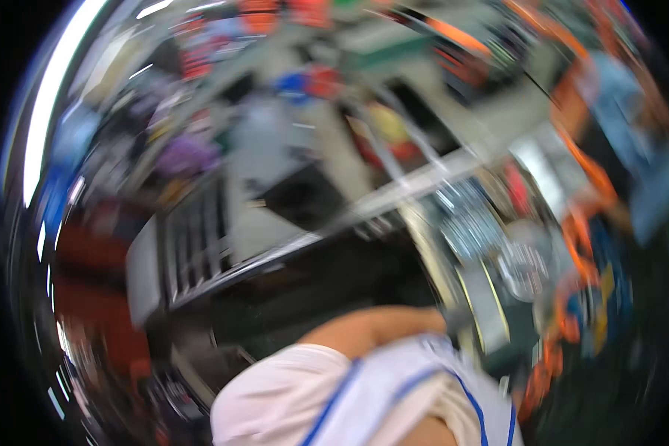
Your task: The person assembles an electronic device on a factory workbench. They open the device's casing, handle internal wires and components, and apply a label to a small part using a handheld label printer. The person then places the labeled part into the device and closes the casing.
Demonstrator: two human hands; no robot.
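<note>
- A black worktop [327,286] lies in the middle, a metal rail [297,244] running along its far edge; the whole view is smeared by motion.
- The left forearm [372,327], bare below a white sleeve with blue piping [290,394], crosses the worktop's near side toward its right end.
- The left hand [444,321] ends in a dark grey blur, at the worktop's right end; I cannot tell whether its fingers are spread, pressed together or pinching something.
- The right hand cannot be made out, so its grip cannot be told either.
- Just right of the worktop, and nearest the left hand, is a grey strip with yellow edges [485,306]; contact is unclear.
- Farther right of the worktop sit clear, shiny packs [468,223], a round clear item [525,267] and a coiled orange hose or cable [578,238].
- Beyond the worktop's rail stand a black box [305,196] and, to its left, a purple bundle [189,156].
- At the worktop's far-left corner is a grey slotted rack [198,234].
</note>
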